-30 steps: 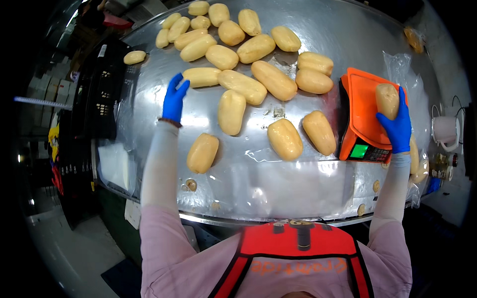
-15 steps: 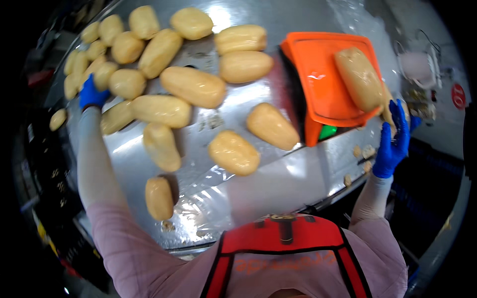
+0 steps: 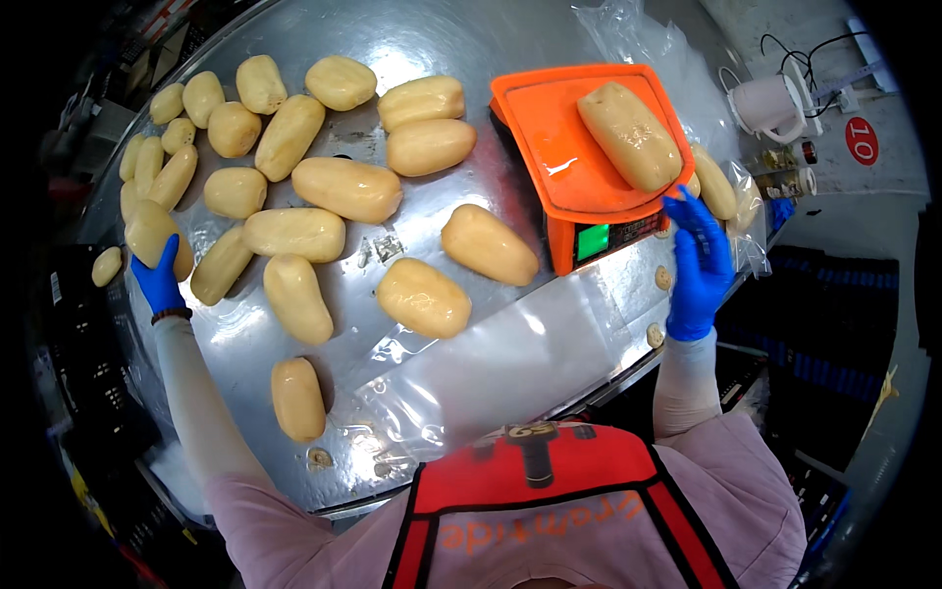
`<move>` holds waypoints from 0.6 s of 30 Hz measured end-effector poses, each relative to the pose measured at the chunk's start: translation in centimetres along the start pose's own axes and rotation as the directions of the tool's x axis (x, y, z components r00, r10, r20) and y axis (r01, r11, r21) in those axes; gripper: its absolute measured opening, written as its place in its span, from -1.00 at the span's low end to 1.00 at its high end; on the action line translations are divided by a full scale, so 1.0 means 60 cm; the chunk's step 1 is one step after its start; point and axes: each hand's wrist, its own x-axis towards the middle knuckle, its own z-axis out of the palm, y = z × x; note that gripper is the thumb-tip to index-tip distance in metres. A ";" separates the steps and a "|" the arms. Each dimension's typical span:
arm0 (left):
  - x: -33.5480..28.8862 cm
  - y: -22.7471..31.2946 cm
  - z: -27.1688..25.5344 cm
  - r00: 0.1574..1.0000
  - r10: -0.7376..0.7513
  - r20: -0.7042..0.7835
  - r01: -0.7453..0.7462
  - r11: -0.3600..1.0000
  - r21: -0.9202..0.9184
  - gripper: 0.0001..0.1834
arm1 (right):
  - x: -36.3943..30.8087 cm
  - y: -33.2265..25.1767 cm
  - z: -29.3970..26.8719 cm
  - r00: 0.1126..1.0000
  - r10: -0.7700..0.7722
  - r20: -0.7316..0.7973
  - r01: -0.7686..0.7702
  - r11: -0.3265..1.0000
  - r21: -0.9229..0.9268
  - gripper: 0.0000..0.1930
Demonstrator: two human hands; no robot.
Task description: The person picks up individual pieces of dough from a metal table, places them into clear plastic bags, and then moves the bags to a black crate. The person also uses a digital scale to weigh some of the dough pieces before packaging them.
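Note:
My left hand (image 3: 160, 283), in a blue glove, is closed around a pale yellow peeled lotus root (image 3: 152, 234) at the left side of the metal table. Several more lotus root pieces (image 3: 348, 188) lie around it and across the table. An orange scale (image 3: 547, 147) with a lit green display stands at the right, bearing one large lotus root (image 3: 630, 137). Beside the scale's near right corner, my gloved right hand (image 3: 700, 270) is raised, fingers stretched out and nothing in them.
Flat clear plastic bags (image 3: 510, 358) lie on the near part of the metal table (image 3: 432, 221). More lotus root (image 3: 714, 185) rests right of the scale in plastic. Small cut-off ends (image 3: 654, 336) sit near the front edge. A white jug (image 3: 767, 106) stands beyond, at right.
My left hand has drawn a lotus root toward me from the left cluster. My right hand has come nearer the scale's corner. The view has shifted, and the green display shows more fully.

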 end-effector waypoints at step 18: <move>-0.165 0.314 0.265 0.457 0.203 0.866 -0.028 0.976 -0.214 -0.12 | -0.098 0.002 0.320 0.582 0.246 0.775 -0.703 0.632 0.326 -0.16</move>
